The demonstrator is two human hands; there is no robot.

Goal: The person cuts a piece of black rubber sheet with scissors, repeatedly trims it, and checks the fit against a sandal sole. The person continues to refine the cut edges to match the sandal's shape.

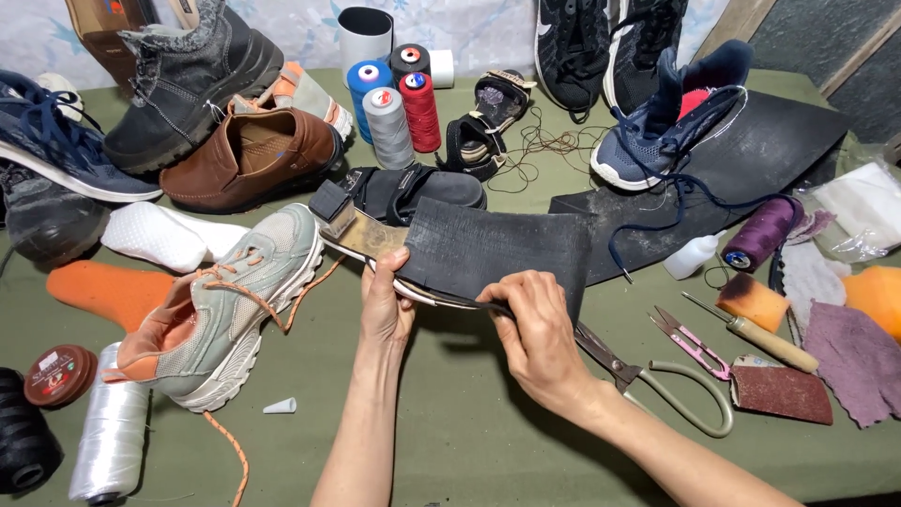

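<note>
Black rubber sheet (497, 249), ribbed and roughly rectangular, is held up over the middle of the green counter (450, 422), laid against the underside of a dark sandal (394, 202) whose pale sole edge shows along the sheet's lower border. In the head view, the left hand (387, 305) grips sandal and sheet together from below, thumb on top and fingers curled behind, so the fingertips themselves are hidden. The right hand (535, 329) pinches the sheet's lower edge, fingers closed on it; whether it also presses the sole beneath cannot be made out.

Just beside the right wrist lie large scissors (657, 385), their blades partly hidden under the hand. Near them are small pink snips (690, 343), an awl with a wooden handle (760, 340) and a piece of reddish sandpaper (781, 390). A larger black rubber piece (751, 169) lies behind, under a blue sneaker (671, 117).

Left of the hands, a grey-and-orange sneaker (235, 300) lies tilted, touching an orange insole (108, 289). Behind it sit a brown shoe (249, 155) and a grey boot (192, 80). Thread cones (394, 108) stand upright at the back. A white spool (113, 437) and a black spool (23, 441) at the lower left are cut off by the frame edge, as are dark shoes at the top.
</note>
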